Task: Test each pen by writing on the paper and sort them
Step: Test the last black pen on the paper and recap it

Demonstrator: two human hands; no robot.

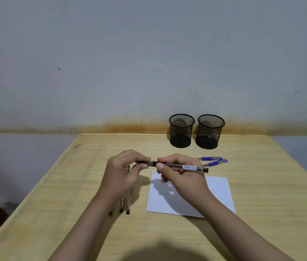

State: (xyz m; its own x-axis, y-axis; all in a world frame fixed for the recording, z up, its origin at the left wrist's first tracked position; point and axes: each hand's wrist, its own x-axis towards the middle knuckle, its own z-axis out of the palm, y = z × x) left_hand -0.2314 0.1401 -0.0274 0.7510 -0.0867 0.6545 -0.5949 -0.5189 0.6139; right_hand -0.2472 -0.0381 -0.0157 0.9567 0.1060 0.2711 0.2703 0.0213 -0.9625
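A clear-barrelled black pen is held level above the table, with a barcode label near its right end. My right hand grips its barrel, and my left hand pinches the cap end at the left. Below them lies a white sheet of paper with a small scribble at its top left corner. Two blue pens lie on the table behind the paper. Several black pens lie left of the paper, partly hidden under my left forearm. Two black mesh pen cups stand at the back, left cup and right cup; both look empty.
The wooden table stands against a grey wall with a rusty stain line. Its left edge runs diagonally, with floor and a dark object beyond it.
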